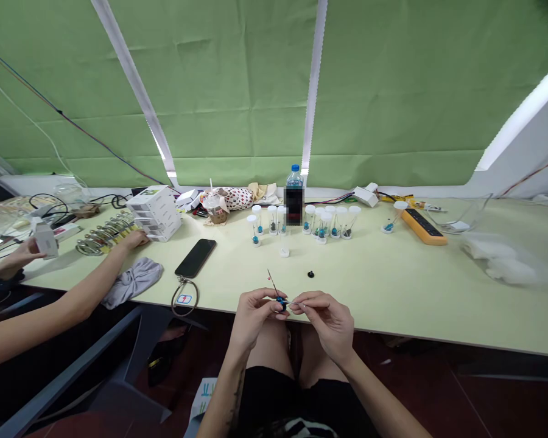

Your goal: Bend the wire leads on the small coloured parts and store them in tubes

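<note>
Just above the table's front edge, my left hand (254,313) pinches a small blue-and-black piece (281,300) with a thin dark stem rising from it. My right hand (326,319) is closed at the fingertips on a thin light-coloured stick (296,303), whose tip meets the blue piece; its exact kind is too small to make out. A little black part (311,274) lies on the table beyond my hands. Farther back stand several clear tubes (321,234) with white caps, most with small blue or dark pieces inside.
On the left are a phone (195,258), a ring strap (185,298), a grey cloth (134,281) and white boxes (154,213). A co-worker's arm (73,301) reaches in there. Behind stand a bottle (295,176) and a drink cup (216,208); a power strip (424,226) lies right.
</note>
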`<control>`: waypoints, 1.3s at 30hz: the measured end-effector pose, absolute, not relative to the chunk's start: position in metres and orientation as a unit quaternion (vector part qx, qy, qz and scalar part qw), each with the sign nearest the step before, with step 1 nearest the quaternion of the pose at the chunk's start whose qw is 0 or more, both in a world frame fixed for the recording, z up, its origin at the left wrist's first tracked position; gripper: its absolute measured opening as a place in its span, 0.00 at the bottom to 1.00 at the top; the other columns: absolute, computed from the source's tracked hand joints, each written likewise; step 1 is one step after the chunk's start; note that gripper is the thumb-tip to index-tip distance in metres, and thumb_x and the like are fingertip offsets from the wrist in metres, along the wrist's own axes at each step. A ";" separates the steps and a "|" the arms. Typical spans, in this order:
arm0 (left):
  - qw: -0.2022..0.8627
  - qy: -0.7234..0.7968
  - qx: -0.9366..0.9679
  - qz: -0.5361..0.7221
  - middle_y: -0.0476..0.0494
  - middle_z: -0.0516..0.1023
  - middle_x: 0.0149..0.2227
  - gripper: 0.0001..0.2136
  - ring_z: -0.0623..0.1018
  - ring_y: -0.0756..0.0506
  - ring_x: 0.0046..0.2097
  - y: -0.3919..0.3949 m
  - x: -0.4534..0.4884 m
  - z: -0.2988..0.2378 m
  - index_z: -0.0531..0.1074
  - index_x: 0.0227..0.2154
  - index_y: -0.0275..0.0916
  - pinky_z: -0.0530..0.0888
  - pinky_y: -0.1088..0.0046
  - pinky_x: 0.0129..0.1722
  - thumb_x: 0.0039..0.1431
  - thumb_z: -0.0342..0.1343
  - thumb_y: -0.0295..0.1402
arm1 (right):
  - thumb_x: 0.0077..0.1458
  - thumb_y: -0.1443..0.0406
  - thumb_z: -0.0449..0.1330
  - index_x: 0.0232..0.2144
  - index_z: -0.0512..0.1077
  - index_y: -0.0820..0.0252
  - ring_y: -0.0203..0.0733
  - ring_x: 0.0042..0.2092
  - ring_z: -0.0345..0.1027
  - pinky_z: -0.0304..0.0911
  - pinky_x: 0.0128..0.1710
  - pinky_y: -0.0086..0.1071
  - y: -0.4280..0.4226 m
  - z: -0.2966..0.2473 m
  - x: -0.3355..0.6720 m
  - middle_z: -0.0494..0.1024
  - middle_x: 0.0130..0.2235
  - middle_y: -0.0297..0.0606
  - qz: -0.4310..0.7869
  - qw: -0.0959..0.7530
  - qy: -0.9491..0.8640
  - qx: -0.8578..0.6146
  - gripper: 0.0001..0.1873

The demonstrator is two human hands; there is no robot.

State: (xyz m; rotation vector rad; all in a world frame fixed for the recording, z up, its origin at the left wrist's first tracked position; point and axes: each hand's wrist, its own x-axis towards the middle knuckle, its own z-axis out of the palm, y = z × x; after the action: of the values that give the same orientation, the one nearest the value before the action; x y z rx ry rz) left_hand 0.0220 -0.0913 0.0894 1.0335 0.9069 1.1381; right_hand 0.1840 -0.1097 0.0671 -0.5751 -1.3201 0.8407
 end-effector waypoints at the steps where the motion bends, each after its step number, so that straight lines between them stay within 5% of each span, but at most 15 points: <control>1: 0.628 0.396 0.450 0.497 0.46 0.77 0.24 0.06 0.77 0.49 0.26 -0.092 0.022 0.090 0.76 0.29 0.32 0.76 0.74 0.29 0.45 0.61 0.26 | 0.55 0.74 0.56 0.35 0.72 0.58 0.40 0.37 0.73 0.75 0.35 0.40 -0.109 0.067 0.184 0.76 0.37 0.40 0.370 0.671 -0.590 -0.254 0.09; 14: 0.598 0.399 0.507 0.475 0.46 0.76 0.24 0.06 0.77 0.48 0.27 -0.093 0.020 0.089 0.74 0.31 0.34 0.75 0.72 0.33 0.49 0.59 0.30 | 0.55 0.75 0.55 0.38 0.72 0.55 0.41 0.41 0.72 0.73 0.38 0.38 -0.106 0.060 0.188 0.77 0.37 0.39 0.261 0.644 -0.663 -0.281 0.13; 20: 0.512 0.417 0.594 0.460 0.45 0.73 0.32 0.08 0.76 0.49 0.28 -0.091 0.018 0.093 0.73 0.30 0.35 0.74 0.72 0.31 0.53 0.57 0.36 | 0.54 0.74 0.55 0.37 0.72 0.57 0.40 0.38 0.72 0.71 0.36 0.35 -0.105 0.060 0.187 0.77 0.35 0.38 0.156 0.610 -0.702 -0.332 0.10; 30: 0.466 0.435 0.636 0.434 0.45 0.73 0.33 0.11 0.75 0.50 0.26 -0.082 0.016 0.080 0.73 0.29 0.36 0.74 0.74 0.31 0.54 0.55 0.39 | 0.60 0.68 0.49 0.38 0.70 0.57 0.41 0.38 0.71 0.67 0.39 0.35 -0.104 0.057 0.199 0.76 0.37 0.41 0.114 0.472 -0.775 -0.404 0.10; 39: 0.469 0.419 0.650 0.426 0.44 0.74 0.34 0.09 0.76 0.49 0.28 -0.081 0.017 0.074 0.75 0.33 0.37 0.75 0.73 0.32 0.54 0.56 0.37 | 0.62 0.59 0.48 0.27 0.68 0.59 0.35 0.24 0.67 0.64 0.27 0.29 -0.106 0.061 0.200 0.73 0.25 0.34 0.287 0.461 -0.693 -0.475 0.16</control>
State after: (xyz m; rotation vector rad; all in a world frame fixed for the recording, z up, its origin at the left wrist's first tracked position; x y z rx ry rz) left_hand 0.0171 -0.0815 0.0737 1.5944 1.0278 1.0452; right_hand 0.1997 -0.1064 0.0607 -1.1681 -1.7039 0.7066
